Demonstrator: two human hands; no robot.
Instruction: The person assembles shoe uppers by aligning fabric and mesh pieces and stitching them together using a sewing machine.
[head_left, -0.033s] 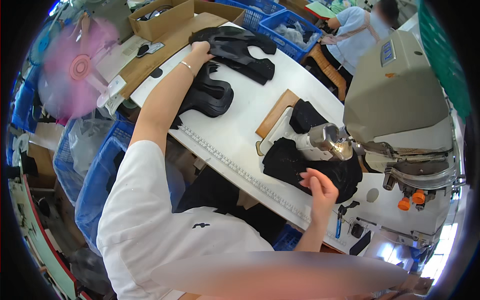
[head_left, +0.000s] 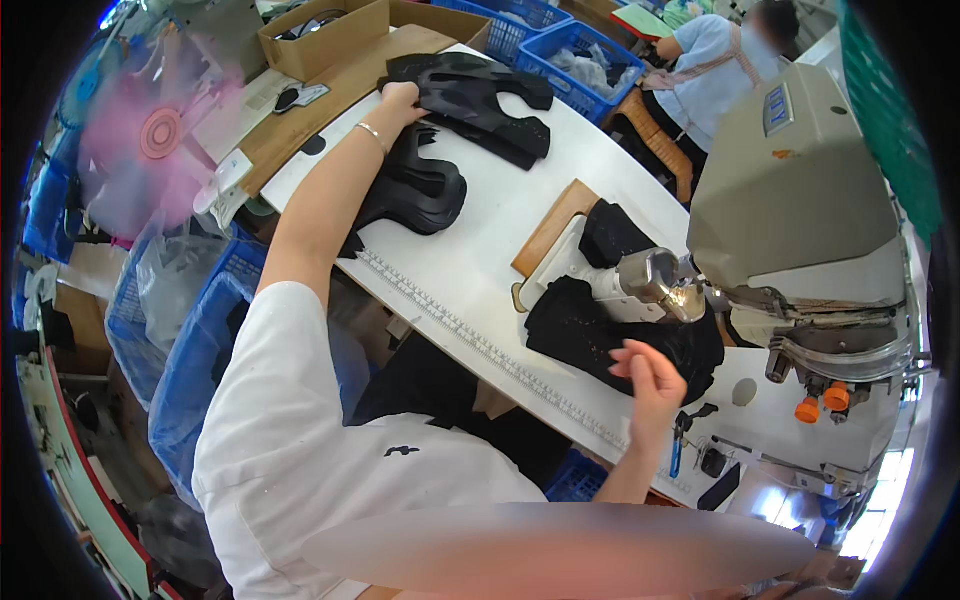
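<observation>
My left hand, closed, grips the near-left edge of a stack of black cut fabric pieces at the far end of the white table. More curved black pieces lie below that wrist. My right hand hovers by the near edge of a black fabric piece at the sewing machine. Its fingers are loosely bent and apart, with nothing visible in them. The black piece lies around the machine's narrow arm, under the lit metal head.
A ruler strip runs along the table's near edge. A wooden block stands beside the machine arm. Small blue-handled snips lie at right. A pink fan, cardboard box and blue crates surround the table; a co-worker sits beyond.
My right hand has shifted slightly to the right and a little down, away from the fabric at the machine. My left hand stays on the stack.
</observation>
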